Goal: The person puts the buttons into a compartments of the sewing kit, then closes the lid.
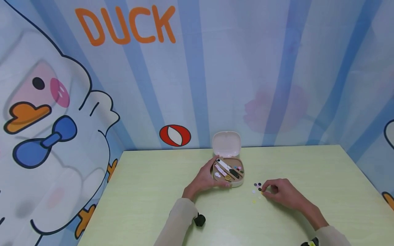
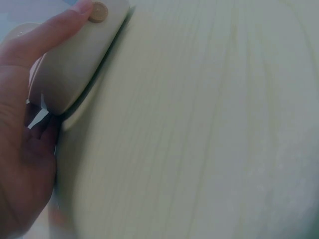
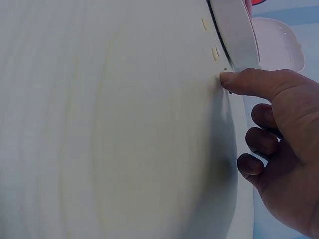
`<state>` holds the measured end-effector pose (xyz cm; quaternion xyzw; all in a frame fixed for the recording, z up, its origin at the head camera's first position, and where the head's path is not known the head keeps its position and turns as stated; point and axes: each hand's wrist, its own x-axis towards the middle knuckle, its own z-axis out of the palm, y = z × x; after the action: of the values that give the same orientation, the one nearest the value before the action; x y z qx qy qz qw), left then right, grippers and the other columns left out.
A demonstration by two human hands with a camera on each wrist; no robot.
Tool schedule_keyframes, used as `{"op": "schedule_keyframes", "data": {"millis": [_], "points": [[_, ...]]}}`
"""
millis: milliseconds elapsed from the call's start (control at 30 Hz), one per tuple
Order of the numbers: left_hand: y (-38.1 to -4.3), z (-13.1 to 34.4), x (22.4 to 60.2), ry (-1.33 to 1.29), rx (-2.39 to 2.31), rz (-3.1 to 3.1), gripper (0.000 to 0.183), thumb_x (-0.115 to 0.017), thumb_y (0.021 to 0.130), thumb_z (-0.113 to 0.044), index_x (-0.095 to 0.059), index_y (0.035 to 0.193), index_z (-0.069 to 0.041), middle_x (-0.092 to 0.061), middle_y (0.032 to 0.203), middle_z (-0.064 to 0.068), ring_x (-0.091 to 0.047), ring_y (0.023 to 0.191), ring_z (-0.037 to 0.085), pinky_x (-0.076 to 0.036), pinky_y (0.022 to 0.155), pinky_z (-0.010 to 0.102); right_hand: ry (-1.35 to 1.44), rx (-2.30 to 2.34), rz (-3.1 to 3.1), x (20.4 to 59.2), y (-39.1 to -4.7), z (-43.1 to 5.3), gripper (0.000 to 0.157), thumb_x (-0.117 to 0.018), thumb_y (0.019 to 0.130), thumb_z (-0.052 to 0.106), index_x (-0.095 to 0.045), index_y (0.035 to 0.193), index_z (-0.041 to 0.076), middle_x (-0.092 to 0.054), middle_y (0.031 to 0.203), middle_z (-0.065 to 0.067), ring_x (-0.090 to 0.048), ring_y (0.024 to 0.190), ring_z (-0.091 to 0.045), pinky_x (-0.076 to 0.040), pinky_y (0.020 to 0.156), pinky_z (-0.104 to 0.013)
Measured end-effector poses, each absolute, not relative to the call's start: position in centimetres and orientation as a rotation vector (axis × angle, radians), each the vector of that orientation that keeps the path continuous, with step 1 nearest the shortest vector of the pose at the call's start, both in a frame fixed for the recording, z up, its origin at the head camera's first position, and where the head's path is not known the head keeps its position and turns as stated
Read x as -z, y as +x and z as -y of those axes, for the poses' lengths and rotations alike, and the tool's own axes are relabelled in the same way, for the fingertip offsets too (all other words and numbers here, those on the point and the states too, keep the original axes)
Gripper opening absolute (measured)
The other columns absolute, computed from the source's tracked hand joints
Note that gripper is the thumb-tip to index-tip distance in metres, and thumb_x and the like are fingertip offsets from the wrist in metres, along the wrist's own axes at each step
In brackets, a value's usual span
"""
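Left sleeve: pale beige, long, ending behind the left hand
Left cuff piece: black, faceted, on the side toward the right hand
Right sleeve: pale beige, behind the right hand
Right cuff piece: black and yellow, partly out of view

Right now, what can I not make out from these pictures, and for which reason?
Head: markings on the small discs, too small; whether the right hand pinches one, covered by the hand itself.
Left wrist: inside of the box, behind its wall.
Right wrist: the box's far end, cut off by the top edge.
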<state>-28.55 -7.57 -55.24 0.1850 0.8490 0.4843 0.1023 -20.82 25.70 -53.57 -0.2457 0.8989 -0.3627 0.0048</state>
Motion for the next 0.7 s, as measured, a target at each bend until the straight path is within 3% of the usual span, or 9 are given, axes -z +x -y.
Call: {"op": "schedule_keyframes", "data": {"millis": [700], "points": [[-28.6,7.7,55.5,0.565,-1.433,-2.517,0.122,-0.095,0.068,-0.053,-0.025,0.166,-0.029,-0.035,0.165,-0.005,-0.033,0.150,0.019,-0.031,0.121,0.051,-0.841,1.112,-2.834,52.1,-23.8,-24.2,0.013,-0.078,0.092,0.006,-0.075,0.090,0.018,-0.035,0.059,0.015,-0.031,0.054,-0.001,-0.032,0.053,-0.023]]}}
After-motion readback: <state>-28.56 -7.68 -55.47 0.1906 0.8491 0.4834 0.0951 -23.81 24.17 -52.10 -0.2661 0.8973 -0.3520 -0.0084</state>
